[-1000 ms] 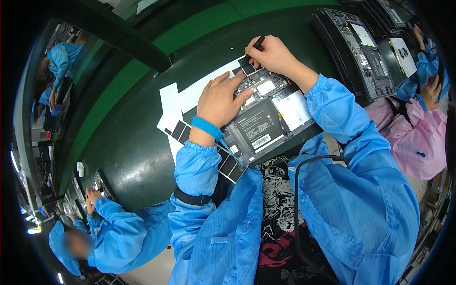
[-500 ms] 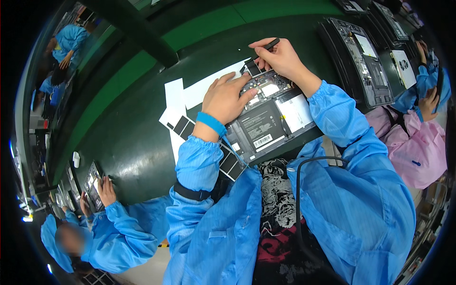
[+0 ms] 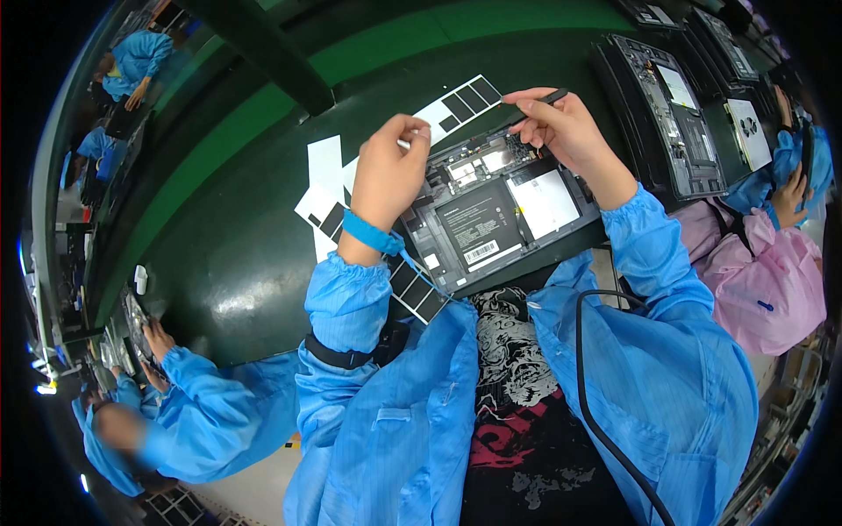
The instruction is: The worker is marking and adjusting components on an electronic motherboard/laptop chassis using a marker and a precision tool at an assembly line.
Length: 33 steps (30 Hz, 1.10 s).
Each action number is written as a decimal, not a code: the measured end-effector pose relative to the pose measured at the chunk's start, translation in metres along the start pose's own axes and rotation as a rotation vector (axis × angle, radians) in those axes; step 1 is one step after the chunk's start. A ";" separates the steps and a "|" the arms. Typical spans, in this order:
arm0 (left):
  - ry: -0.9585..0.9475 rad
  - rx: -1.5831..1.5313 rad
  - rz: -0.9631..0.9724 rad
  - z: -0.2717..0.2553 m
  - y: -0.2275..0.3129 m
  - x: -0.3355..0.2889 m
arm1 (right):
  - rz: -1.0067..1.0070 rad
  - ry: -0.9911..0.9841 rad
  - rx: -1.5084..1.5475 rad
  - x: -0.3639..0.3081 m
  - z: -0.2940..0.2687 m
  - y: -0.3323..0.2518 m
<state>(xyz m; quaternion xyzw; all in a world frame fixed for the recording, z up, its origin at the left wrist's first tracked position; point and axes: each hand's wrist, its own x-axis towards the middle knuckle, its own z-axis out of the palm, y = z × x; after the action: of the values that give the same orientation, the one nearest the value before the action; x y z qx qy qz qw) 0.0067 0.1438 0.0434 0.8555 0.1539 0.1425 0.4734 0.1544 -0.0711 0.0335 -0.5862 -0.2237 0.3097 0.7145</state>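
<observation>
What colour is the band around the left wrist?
The wristband is blue; it shows best in the head view.

Bench: smooth dark-green top [image 3: 210,254], glossy, a pale light reflection well to the left of the left hand [image 3: 395,175].
On it: opened dark-grey laptop base [image 3: 491,210], black rectangular battery and circuit board exposed, just nearer the body than both hands.
White paper strip with black rectangles [image 3: 434,111] runs from beside the left hand to the right hand's [image 3: 570,136] fingertips; contact there unclear.
Plain white paper sheet [image 3: 325,162] left of the left hand; second black-rectangled white strip [image 3: 418,295] passes beneath the left wrist.
Stack of opened dark-grey laptop bases [image 3: 693,136] right of the right hand.
</observation>
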 end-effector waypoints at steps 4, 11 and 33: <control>-0.237 -0.114 -0.237 0.019 0.000 -0.002 | -0.005 -0.014 0.030 -0.002 0.007 0.009; -0.299 -0.184 -0.238 0.037 -0.007 0.004 | -0.037 -0.034 -0.009 -0.001 -0.002 0.014; -0.032 0.330 -0.191 0.060 0.023 0.003 | -0.099 0.036 -0.293 -0.002 -0.002 0.019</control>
<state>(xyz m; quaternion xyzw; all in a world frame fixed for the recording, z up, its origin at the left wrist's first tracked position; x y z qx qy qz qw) 0.0362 0.0869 0.0328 0.9053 0.2480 0.0560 0.3404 0.1506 -0.0716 0.0149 -0.6779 -0.2824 0.2275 0.6395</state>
